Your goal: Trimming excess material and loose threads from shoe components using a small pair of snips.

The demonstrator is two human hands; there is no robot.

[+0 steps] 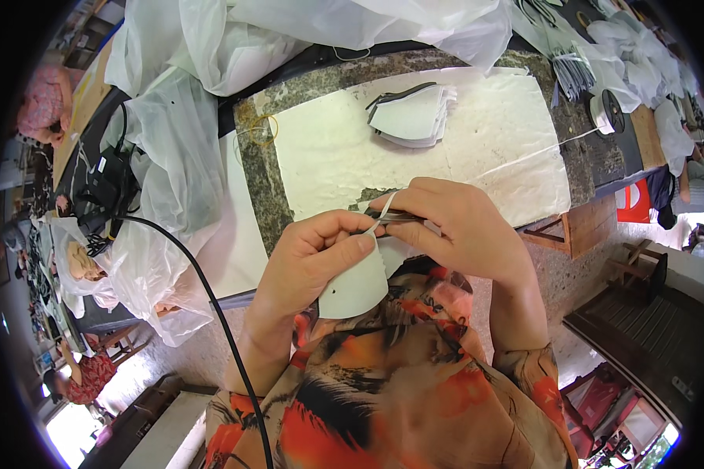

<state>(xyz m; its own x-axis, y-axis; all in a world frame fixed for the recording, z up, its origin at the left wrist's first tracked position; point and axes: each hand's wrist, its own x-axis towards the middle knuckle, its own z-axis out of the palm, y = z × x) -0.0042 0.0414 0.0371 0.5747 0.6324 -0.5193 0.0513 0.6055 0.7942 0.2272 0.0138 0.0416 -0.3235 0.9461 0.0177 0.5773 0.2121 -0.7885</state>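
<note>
My left hand [321,250] pinches a white, curved flat piece [356,285] between thumb and fingers, near the table's front edge. The piece hangs down in front of my patterned top, with a small dark spot on it. Close beside it, my right hand [454,223] is closed on the piece's dark edge [399,216]. A narrow white tape [385,205] runs between the fingertips of both hands, along that edge. Beyond my hands lies a stack of similar white pieces with dark edges [409,117]. How the tape is joined to the piece is hidden by my fingers.
A worn white sheet [321,148] covers a speckled board [260,176]. At the right stands a tape reel [607,112], its white tape trailing toward my right hand. Plastic bags [176,148] lie left and at the back. A black cable [211,293] crosses the left side. Other people sit farther off.
</note>
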